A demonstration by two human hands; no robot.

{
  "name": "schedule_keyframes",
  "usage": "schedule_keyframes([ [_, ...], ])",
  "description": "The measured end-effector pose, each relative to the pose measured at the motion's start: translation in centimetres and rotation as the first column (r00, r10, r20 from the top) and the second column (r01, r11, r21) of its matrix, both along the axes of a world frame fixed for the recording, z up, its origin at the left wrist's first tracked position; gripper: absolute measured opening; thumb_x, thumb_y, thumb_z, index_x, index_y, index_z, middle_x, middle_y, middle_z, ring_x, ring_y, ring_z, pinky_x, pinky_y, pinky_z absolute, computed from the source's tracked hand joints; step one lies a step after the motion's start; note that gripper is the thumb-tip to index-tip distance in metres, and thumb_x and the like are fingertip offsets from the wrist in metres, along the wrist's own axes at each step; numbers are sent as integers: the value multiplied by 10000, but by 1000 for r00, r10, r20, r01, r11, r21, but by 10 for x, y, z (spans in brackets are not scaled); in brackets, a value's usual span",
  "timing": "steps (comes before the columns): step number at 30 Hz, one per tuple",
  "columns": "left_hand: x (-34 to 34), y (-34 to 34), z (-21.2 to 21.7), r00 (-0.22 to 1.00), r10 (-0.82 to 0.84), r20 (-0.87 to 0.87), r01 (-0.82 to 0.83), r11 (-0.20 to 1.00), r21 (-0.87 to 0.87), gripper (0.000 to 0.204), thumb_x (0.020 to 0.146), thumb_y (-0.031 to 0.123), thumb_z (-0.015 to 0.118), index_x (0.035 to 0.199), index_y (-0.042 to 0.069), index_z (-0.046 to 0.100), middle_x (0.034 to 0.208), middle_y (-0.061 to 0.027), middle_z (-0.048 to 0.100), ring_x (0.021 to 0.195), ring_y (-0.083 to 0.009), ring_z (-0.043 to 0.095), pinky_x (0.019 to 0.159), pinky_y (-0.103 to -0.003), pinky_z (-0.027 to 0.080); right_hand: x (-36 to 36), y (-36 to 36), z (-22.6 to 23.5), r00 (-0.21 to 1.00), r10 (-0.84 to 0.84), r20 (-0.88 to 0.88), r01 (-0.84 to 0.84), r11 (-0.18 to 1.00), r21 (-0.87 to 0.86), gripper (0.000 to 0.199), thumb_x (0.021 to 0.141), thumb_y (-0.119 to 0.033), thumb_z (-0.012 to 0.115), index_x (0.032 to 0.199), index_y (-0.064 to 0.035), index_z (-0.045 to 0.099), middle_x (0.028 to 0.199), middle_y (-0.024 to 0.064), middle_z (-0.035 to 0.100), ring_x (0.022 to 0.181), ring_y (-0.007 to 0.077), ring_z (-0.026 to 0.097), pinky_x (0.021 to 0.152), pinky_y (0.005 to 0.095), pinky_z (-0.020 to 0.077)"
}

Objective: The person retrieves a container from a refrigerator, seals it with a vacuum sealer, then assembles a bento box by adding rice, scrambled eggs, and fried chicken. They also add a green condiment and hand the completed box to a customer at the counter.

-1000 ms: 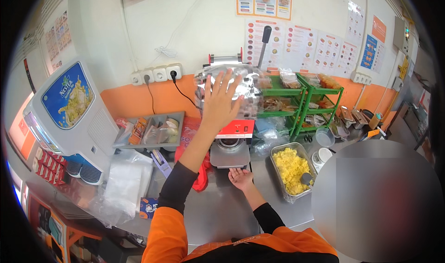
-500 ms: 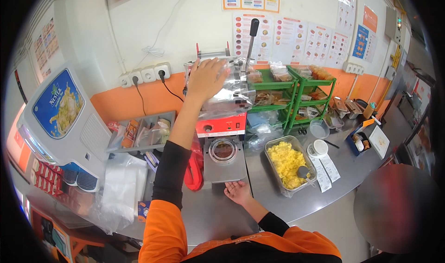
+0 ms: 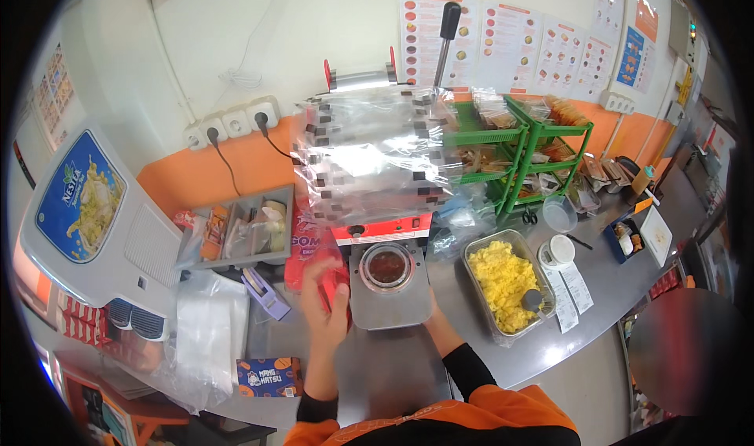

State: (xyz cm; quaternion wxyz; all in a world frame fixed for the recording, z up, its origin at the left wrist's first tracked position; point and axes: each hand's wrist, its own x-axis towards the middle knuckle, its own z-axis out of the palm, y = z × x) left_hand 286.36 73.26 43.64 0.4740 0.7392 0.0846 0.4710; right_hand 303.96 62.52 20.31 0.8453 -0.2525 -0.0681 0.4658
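A red cup sealing machine (image 3: 397,228) stands in front of me, its upper part covered with clear printed film (image 3: 369,163). Its grey metal tray (image 3: 389,312) is pulled out toward me. In the tray's round holder sits a cup (image 3: 387,268) with dark reddish-brown contents. My left hand (image 3: 328,308) is by the tray's left edge, blurred, thumb and fingers apart with nothing seen in them. At the tray's right front corner is my right hand (image 3: 437,319); its fingers are hidden under or behind the tray. The machine's black-knobbed lever (image 3: 450,22) stands raised.
Right of the machine are a container of yellow food (image 3: 503,281), a white-lidded tub (image 3: 558,251), paper slips (image 3: 577,289) and green racks (image 3: 542,132). Left are a grey divided bin (image 3: 236,261), a purple tape dispenser (image 3: 265,293), clear bags (image 3: 204,328) and a drink dispenser (image 3: 102,226).
My left hand has come down from the film on top of the machine to the tray's left side. The right hand has shifted to the tray's right corner. The view has moved closer.
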Motion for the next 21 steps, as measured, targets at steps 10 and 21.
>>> schedule_keyframes([
  [10,49,10,-123,924,29,-381,-7,998,59,933,644,247,827,1374,-8,305,1385,-189,399,1332,-352,327,1103,-520,201,-8,22,-4,947,-203,248,191,979,72,478,952,-220,478,1380,-45,357,1338,100,463,1208,217,478,1021,376,409],
  [21,76,20,-103,942,104,-319,0,951,309,719,614,258,830,1236,61,526,1217,-104,578,1223,-295,493,1087,-522,261,-25,20,62,774,-226,591,269,963,16,466,932,-193,534,1355,-62,389,1310,90,492,1179,203,506,991,356,439],
])
